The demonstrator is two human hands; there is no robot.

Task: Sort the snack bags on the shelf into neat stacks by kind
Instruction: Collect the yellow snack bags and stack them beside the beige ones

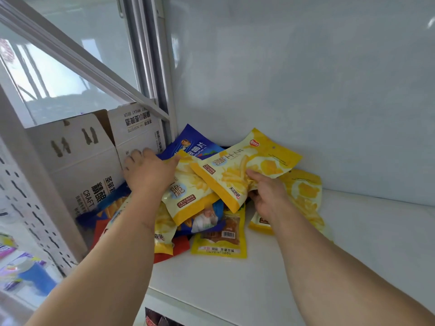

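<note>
While gripped: yellow bag, R hand.

Snack bags: glossy plastic film, crinkled, printed yellow and blue. Small yellow pouch: shiny film with a clear window. Shelf: smooth white board, faint sheen. Back wall: smooth, pale, softly reflective. Carton: matt white cardboard, brown at the cut edges. Side panel: white perforated sheet.
</note>
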